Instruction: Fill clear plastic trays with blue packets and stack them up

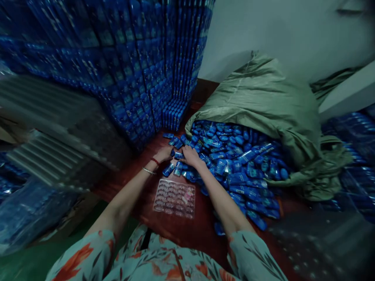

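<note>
Both my hands reach forward to the near left edge of a heap of small blue packs on a red table. My left hand, with a red bracelet and a silver bangle at the wrist, has its fingers bent in against blue packs. My right hand has its fingers curled over blue packs close beside it. What either hand grips is too small to make out. Nearer to me lies a clear plastic tray with rows of round cavities and a pink mark at its right side.
The heap spills from a large green sack. Tall stacks of blue packs rise at the left and back. Stacked grey trays stand at the left, and more transparent trays at the lower right. A pale wall is behind.
</note>
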A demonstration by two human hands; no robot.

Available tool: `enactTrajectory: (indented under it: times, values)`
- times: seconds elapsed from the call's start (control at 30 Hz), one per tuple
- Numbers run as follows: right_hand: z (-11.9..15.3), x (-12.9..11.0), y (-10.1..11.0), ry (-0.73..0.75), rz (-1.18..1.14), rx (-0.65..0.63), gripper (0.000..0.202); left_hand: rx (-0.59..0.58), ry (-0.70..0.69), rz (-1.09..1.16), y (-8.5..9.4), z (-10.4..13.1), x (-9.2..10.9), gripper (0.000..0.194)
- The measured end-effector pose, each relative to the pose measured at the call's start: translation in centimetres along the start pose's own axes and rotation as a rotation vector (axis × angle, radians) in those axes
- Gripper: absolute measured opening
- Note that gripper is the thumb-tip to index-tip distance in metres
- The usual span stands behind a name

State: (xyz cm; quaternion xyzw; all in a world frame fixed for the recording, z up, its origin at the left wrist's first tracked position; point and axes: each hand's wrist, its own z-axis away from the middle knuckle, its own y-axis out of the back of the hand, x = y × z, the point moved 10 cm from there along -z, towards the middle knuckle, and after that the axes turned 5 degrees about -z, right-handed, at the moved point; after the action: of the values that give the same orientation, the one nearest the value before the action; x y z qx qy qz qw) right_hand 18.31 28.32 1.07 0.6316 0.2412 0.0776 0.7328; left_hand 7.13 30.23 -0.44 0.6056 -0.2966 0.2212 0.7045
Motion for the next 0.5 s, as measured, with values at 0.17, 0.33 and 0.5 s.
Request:
enactTrajectory:
  times: [0.17, 0.33, 0.5]
  values:
    - [2.9, 0.6, 1.2, -0.019, -0.085, 0.120, 0.027, 0.148, -0.004, 0.183, 2.4, 3.9, -0.9, 0.018]
    - [9.5, 1.0, 2.1, -0.061, -0.661, 0.227, 0.030, 0.330, 0.049, 0.376, 3.3, 12.3, -2.6, 0.022]
    - [16.8, 0.1, -2.3, -0.282, -0.998, 0.083, 0.052, 0.396, 0.113, 0.448, 1.5, 18.2, -3.0, 0.029]
